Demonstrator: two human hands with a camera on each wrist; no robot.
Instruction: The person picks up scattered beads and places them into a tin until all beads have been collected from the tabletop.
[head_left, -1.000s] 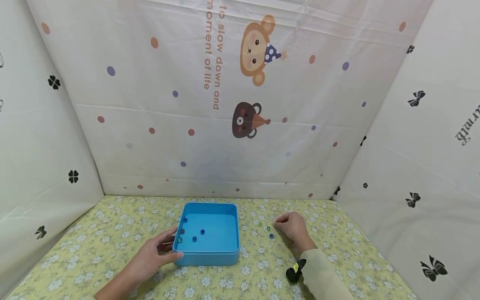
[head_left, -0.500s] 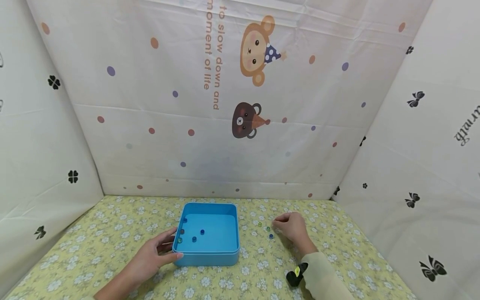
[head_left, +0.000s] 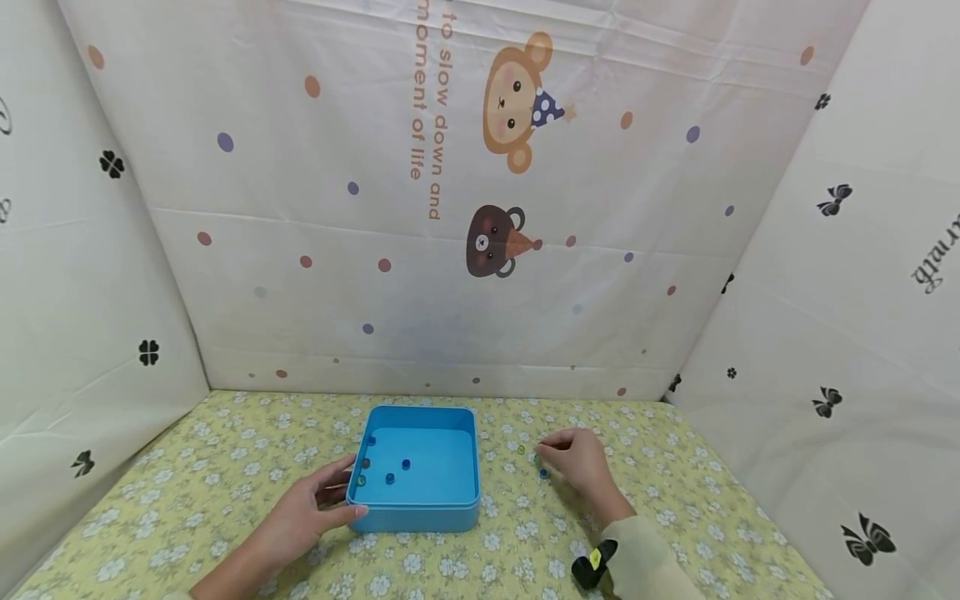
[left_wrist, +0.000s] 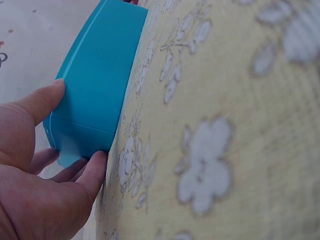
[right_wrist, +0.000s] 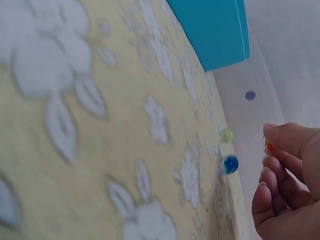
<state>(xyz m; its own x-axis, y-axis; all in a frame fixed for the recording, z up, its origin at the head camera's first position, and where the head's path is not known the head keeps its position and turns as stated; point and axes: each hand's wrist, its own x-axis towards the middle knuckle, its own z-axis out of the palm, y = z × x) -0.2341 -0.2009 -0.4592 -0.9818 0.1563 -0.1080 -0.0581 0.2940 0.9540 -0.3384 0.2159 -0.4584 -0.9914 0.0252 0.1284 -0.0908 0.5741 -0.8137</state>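
A blue square box (head_left: 414, 518) stands on the flowered cloth, with several small glass marbles in its left part, such as a dark blue marble (head_left: 406, 464). My left hand (head_left: 303, 510) grips the near left corner, thumb on the front wall and fingers along the left side. To the right of the box, my right hand (head_left: 579, 460) pinches a clear marble with an orange-red swirl (right_wrist: 268, 144) between thumb and index finger, just above the cloth. Close to that hand lie a blue marble (right_wrist: 229, 164) and a yellow-green marble (head_left: 521, 449). Its fingers partly cover a greenish marble in the head view.
Yellow flowered cloth (head_left: 420, 575) covers the table. A printed white sheet (head_left: 420, 300) hangs behind it, with side sheets at left (head_left: 67, 275) and right (head_left: 795, 333). A black strap with a yellow mark (head_left: 594, 565) sits by the right sleeve.
My right hand has shifted slightly left, toward the box, and now partly covers the greenish marble. My left hand and the box have stayed in place.
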